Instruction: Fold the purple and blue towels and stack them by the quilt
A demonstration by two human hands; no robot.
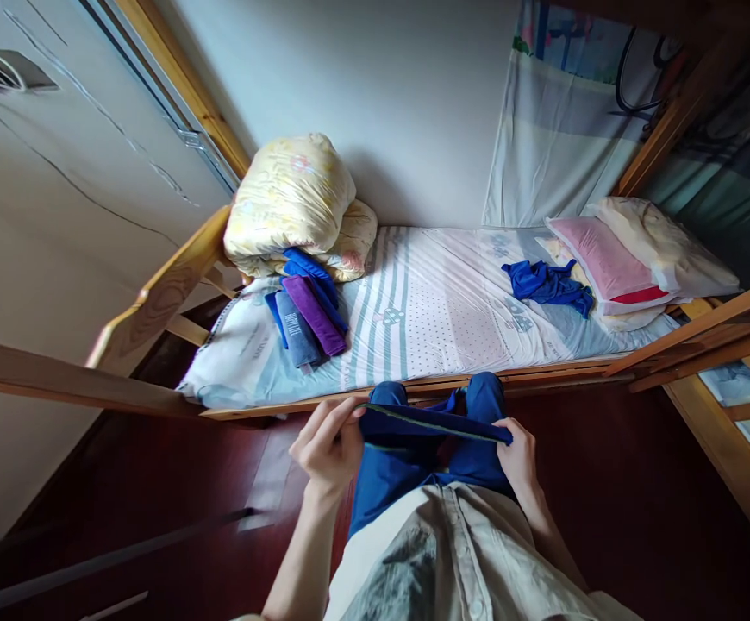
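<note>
A dark blue towel [440, 423] with a pale green edge is stretched above my thighs. My left hand [331, 444] pinches one end of it, with thumb and fingers pressed together. At the other end, my right hand [518, 455] grips a corner. Part of the towel hangs between my knees, so its lower side is partly hidden. On the bed ahead to the left lie several folded towels: a purple towel [314, 315], a grey-blue towel [298, 328] with lettering, and a bright blue towel [310, 269]. A crumpled blue cloth [546, 285] lies farther right.
The bed [427, 302] has a patterned sheet and a wooden frame. A bundled yellow quilt [290, 194] sits at its left end. Pillows [608, 250] are stacked at the right end. A wooden post [58, 375] crosses at left, and a curtain [543, 129] hangs behind.
</note>
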